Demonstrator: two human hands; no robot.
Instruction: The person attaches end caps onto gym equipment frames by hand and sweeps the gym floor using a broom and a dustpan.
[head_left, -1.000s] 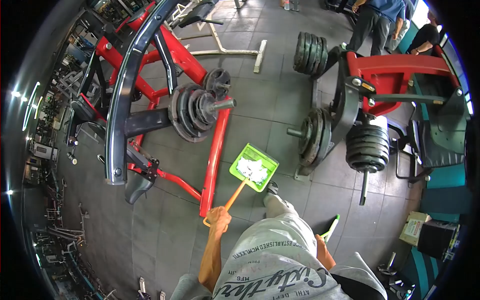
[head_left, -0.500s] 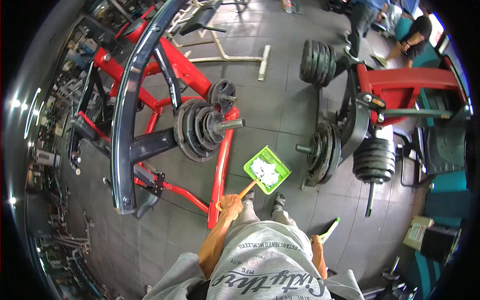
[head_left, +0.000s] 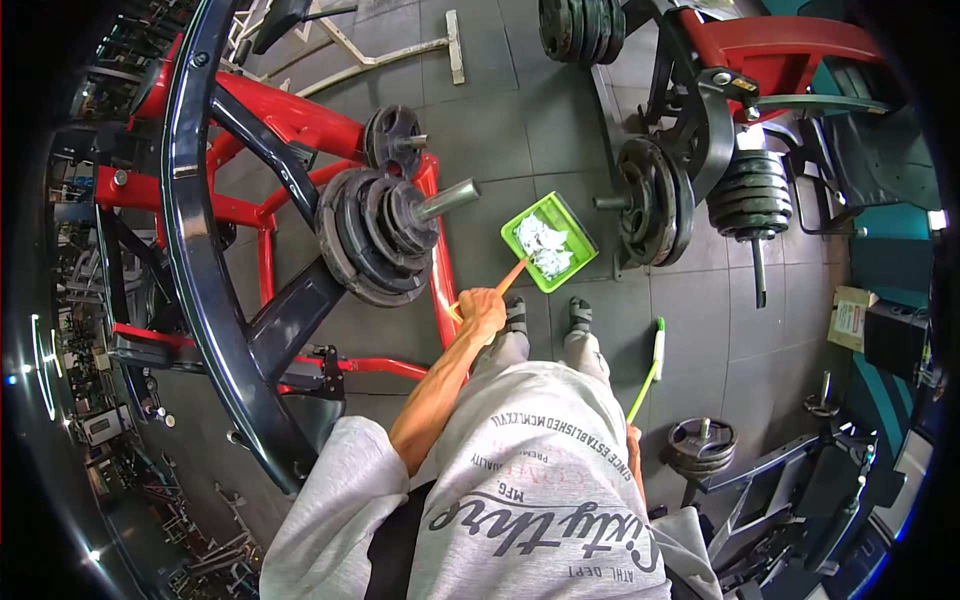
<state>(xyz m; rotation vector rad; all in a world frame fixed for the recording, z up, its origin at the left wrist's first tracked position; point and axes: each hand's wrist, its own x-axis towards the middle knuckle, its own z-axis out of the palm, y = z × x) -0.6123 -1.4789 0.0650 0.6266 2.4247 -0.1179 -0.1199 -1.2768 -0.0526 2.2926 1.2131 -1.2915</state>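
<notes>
White scraps (head_left: 543,247) in green dustpan (head_left: 579,246)

gym, stacked weight plates (head_left: 345,235), red-framed machines (head_left: 790,42), dark tiled floor (head_left: 700,300)

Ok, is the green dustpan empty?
No, the green dustpan has crumpled white material lying in it.

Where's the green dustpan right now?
Head view, slightly above and right of centre: the green dustpan sits ahead of the sandals, between two weight-plate stacks, its orange handle in the left hand.
</notes>
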